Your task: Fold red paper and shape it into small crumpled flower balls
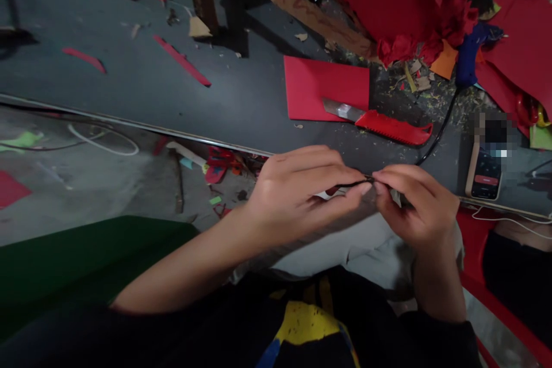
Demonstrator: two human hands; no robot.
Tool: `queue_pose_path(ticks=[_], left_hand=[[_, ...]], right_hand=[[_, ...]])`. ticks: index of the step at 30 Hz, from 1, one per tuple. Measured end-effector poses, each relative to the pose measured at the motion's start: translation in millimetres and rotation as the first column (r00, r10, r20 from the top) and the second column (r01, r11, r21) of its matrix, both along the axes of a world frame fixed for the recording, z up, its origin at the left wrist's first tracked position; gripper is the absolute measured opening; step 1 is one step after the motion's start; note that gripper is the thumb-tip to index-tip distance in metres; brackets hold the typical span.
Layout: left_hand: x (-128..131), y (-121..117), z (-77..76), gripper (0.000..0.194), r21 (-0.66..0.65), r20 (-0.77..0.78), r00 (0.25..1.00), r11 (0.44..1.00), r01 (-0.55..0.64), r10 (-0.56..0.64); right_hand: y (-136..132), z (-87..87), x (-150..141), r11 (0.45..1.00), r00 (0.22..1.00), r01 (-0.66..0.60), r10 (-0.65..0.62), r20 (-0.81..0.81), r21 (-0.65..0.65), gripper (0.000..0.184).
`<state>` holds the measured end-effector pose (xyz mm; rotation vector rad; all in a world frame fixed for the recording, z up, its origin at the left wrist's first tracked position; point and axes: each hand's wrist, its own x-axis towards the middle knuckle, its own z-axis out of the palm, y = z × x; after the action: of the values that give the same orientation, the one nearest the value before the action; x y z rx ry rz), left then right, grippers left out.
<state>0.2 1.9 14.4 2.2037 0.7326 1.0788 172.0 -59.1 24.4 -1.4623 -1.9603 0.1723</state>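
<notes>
Thin dark strip (352,184) pinched between fingertips of left hand (297,187) and right hand (420,201), at worktop's (241,106) near edge; long axis roughly left-right. Cardboard strip (297,7): reddish marks, unreadable.

The bench (142,80) has a smooth, matt grey top. On it, a flat red sheet (306,83) looks like matt paper, and the cutter (392,126) pairs a shiny metal blade with a ridged red plastic handle. The 2 narrow red strips (183,61) look papery as well. Crinkled red paper (444,6) has a rough, ruffled surface, the blue glue gun (468,57) looks like hard plastic, and the phone (486,167) shows a smooth, glassy screen. Pale trousers (366,247) are soft, creased cloth.
</notes>
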Motion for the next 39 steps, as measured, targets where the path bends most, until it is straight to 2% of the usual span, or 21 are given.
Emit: queue_pose_path(ticks=[3,7,11,16,22,25,29,33,39], left_hand=[[0,-1,1.1,0.007,0.007,-0.041,0.999,1.0,-0.028,0.028],[1,-3,0.4,0.008,0.029,-0.103,0.993,0.998,-0.051,0.053],[3,-3,-1.2,0.01,0.036,-0.114,0.992,0.998,-0.053,0.056],[4,-3,-1.1,0.009,0.026,-0.093,0.994,0.998,-0.053,0.055],[1,-3,-2.2,0.005,-0.023,-0.1,0.994,0.999,-0.042,0.039],[0,-3,-2.9,0.004,-0.032,-0.116,0.993,0.999,-0.031,0.027],[-1,-2,-2.7,0.004,-0.004,-0.113,0.994,1.0,-0.003,0.003],[0,0,-1.0,0.005,-0.019,-0.119,0.993,1.0,0.021,-0.023],[0,2,-3.9,0.007,-0.025,-0.092,0.995,0.999,0.042,-0.045]], right_hand=[[-2,-0.1,0,0.998,0.983,-0.009,-0.004,0.185,0.067,0.014],[-5,5.0,1,0.996,0.917,-0.06,0.029,0.397,0.066,0.012],[-4,8.2,1,0.996,0.89,-0.072,0.043,0.454,0.046,0.011],[0,6.6,2,0.994,0.889,-0.076,0.03,0.457,0.082,0.01],[2,2.9,3,0.991,0.911,-0.073,0.02,0.411,0.114,0.007],[4,1.1,5,0.993,0.94,-0.069,0.032,0.338,0.098,0.008],[8,1.3,8,0.998,0.984,-0.067,0.07,0.161,-0.021,0.009],[11,3.8,11,0.986,0.996,-0.081,0.084,0.015,-0.143,0.006],[11,4.1,13,0.972,0.993,-0.075,0.051,-0.109,-0.224,0.005]])
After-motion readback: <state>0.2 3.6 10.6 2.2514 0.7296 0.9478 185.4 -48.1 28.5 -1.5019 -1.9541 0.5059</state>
